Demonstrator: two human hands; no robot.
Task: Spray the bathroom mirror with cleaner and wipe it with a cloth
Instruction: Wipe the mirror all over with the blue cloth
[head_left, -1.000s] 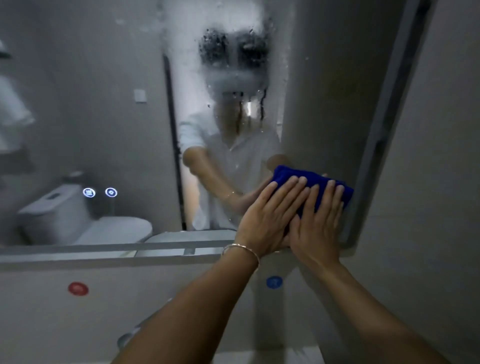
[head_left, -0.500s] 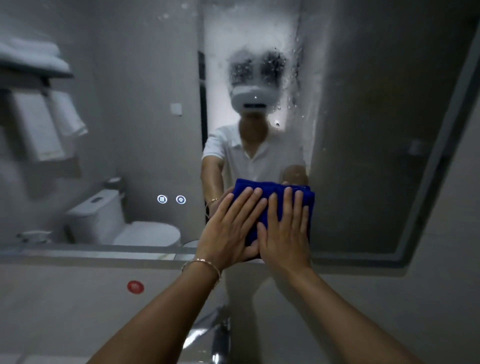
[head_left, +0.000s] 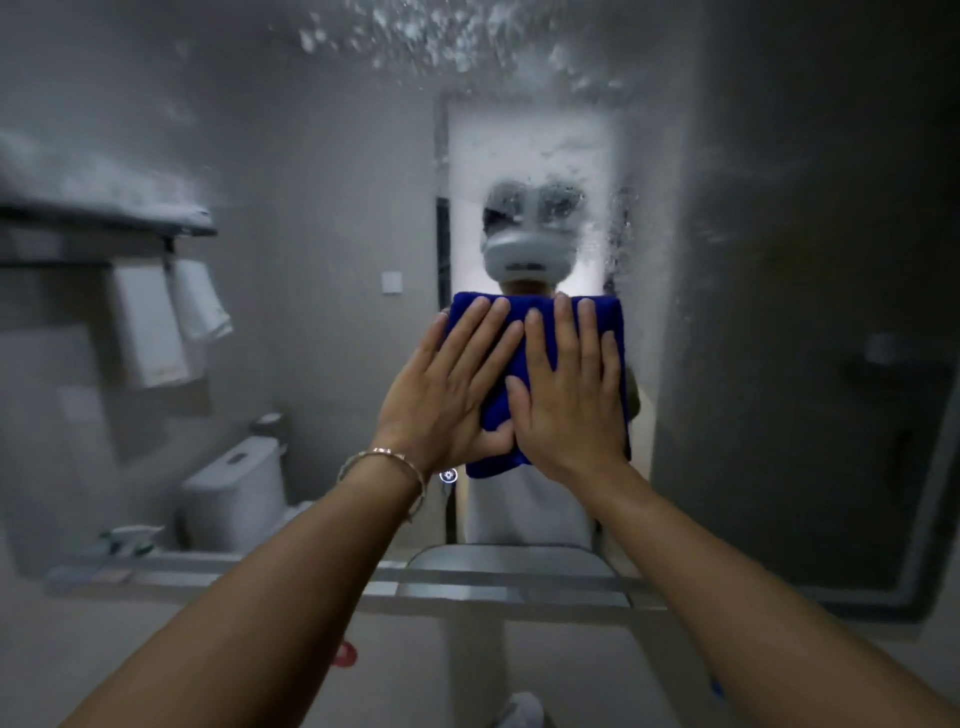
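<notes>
A folded blue cloth (head_left: 540, 306) lies flat against the bathroom mirror (head_left: 322, 156) near its middle. My left hand (head_left: 447, 384) presses on the cloth's left half with straight fingers. My right hand (head_left: 571, 395) lies beside it, fingers straight, pressing the right half. White foam and droplets of cleaner (head_left: 441, 47) cover the upper glass and run down right of my reflection. No spray bottle is plainly visible.
The mirror's lower frame and a ledge (head_left: 467, 587) run across below my hands. Reflected in the glass are a toilet (head_left: 234, 493), hanging towels (head_left: 171, 317) and a wall switch (head_left: 391, 283). A red dot (head_left: 345, 652) marks the wall below.
Both hands have slid the cloth leftward from the mirror's lower right corner and then upward along the glass. The view has shifted left with them.
</notes>
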